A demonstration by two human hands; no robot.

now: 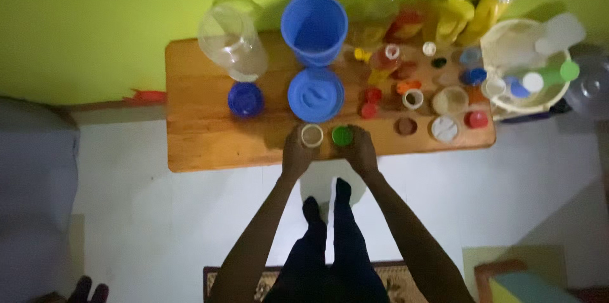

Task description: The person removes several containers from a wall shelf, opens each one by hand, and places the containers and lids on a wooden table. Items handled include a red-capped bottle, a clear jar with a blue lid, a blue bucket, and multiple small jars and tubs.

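Seen from above, a wooden table (209, 144) is crowded with containers and loose lids. Left to right: a clear plastic jar (231, 40) on its side, a blue bucket (314, 27), then bottles. At the near edge, the left hand (297, 154) grips a small pale open container (311, 135); the right hand (361, 149) holds a green cap (342, 136) beside it. So near the edge, either could slip off.

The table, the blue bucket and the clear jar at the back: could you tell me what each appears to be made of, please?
The table looks like varnished wood: warm brown with grain streaks and a slight sheen. The blue bucket seems to be moulded plastic, uniformly coloured and smooth. The clear jar is transparent; probably plastic, though glass cannot be ruled out.
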